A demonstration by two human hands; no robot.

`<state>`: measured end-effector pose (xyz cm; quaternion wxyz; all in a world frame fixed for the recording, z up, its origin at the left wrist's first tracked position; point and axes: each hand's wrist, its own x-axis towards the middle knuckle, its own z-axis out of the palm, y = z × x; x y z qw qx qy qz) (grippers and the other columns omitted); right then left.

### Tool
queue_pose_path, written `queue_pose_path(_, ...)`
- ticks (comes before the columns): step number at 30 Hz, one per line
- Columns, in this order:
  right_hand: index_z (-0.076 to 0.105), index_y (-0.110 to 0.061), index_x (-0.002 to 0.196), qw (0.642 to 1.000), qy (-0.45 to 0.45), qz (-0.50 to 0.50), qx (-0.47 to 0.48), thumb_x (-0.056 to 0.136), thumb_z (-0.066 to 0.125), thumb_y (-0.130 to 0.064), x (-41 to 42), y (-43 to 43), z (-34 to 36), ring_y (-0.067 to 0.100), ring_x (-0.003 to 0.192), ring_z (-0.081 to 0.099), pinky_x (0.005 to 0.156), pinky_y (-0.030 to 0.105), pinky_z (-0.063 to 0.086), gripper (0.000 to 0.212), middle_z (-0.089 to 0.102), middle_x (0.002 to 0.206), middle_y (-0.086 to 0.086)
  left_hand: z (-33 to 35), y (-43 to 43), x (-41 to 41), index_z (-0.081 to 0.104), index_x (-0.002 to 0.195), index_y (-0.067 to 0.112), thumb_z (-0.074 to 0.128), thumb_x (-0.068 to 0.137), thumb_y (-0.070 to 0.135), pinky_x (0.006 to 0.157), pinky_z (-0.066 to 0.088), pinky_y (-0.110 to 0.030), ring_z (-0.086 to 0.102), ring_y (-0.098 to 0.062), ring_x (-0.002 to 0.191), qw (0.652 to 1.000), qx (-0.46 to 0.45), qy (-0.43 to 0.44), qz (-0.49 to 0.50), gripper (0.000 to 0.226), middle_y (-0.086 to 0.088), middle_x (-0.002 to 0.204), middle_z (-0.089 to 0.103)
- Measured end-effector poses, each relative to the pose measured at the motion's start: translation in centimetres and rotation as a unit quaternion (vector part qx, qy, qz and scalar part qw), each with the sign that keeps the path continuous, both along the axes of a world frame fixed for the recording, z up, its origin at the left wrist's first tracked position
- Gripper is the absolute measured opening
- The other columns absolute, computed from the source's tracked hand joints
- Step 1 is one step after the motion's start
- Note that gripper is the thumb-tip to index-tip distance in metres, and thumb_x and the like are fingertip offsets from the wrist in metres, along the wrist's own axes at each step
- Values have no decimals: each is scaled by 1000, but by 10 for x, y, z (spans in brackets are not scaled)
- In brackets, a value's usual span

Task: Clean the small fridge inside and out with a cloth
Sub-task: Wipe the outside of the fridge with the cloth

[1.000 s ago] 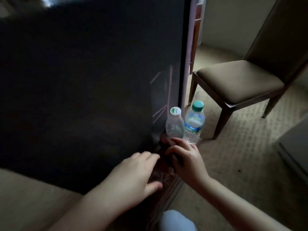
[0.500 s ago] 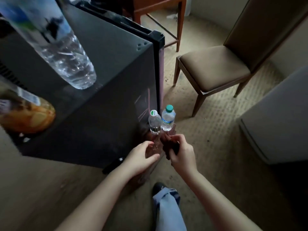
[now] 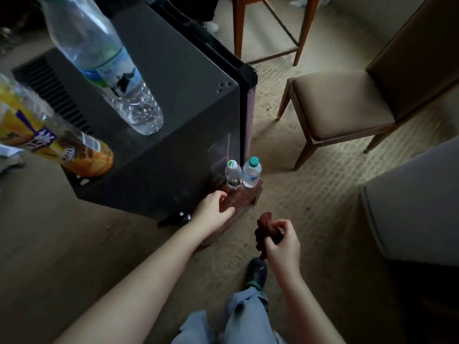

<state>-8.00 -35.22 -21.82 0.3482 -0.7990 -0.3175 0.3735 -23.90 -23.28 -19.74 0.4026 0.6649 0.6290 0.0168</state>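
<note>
left hand (image 3: 214, 209) clamps the fridge door (image 3: 244, 200) to steady it; right hand (image 3: 282, 243) has its grip tight on the bunched cloth (image 3: 265, 230), ready to wipe.

Very little can be read. On the near left, on the fridge (image 3: 178, 78) top, the orange drink bottle (image 3: 84, 157) carries a blue-purple label (image 3: 39, 139) with large white Chinese characters, too blurred and skewed to make out; beside it a white panel holds a barcode and fine print, also illegible. The large water bottle (image 3: 106, 65) farther back on the same top has a white, green and blue label with a dark silhouette figure; its lettering is not readable. On the wooden stand (image 3: 244, 198) at the right of the fridge, the teal-capped small bottle (image 3: 251, 173) bears a blue-and-white label whose small print cannot be read. The white-and-green-capped bottle (image 3: 233, 176) shows no legible text.
</note>
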Motion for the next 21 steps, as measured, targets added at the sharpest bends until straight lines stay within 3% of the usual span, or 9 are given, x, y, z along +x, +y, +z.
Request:
queue_pose_path(3, 51, -27, 94, 998, -37, 42, -3, 75, 63, 2, 28, 23, 11, 16, 87, 60, 73, 44, 56, 36, 51, 103, -7, -4, 29, 22, 49, 131, 16, 67, 85, 31, 95, 45, -32, 55, -21, 112, 996, -12, -17, 87, 51, -5, 132, 52)
queue_pose_path(7, 51, -21, 91, 992, -83, 91, -18, 77, 62, 3, 63, 68, 14, 15, 87, 53, 75, 27, 42, 30, 48, 107, -5, -22, 63, 52, 46, 134, 13, 69, 85, 24, 91, 43, -28, 55, -21, 112, 957, -45, -94, 270, 56, -6, 134, 52)
queue_pose_path(11, 49, -20, 89, 983, -100, 145, -58, 77, 60, 3, 73, 107, 5, 22, 87, 55, 75, 29, 41, 29, 49, 102, -5, -50, 82, 64, 34, 143, 12, 71, 83, 25, 104, 41, -41, 49, -27, 123, 946, -67, -97, 303, 72, -10, 142, 43)
queue_pose_path(15, 50, -14, 91, 973, -128, 182, -59, 75, 58, 4, 72, 142, -5, 32, 93, 57, 79, 38, 47, 26, 56, 109, 5, -72, 108, 67, 36, 142, 8, 71, 83, 20, 103, 40, -36, 49, -30, 125, 939, -84, -86, 323, 70, -15, 142, 44)
queue_pose_path(21, 52, -18, 91, 959, -111, 247, -78, 76, 57, 4, 68, 169, -32, 29, 91, 59, 79, 44, 50, 27, 57, 110, 3, -98, 114, 75, 45, 138, 12, 70, 83, 18, 101, 37, -33, 47, -28, 126, 931, -60, -59, 355, 60, -11, 140, 49)
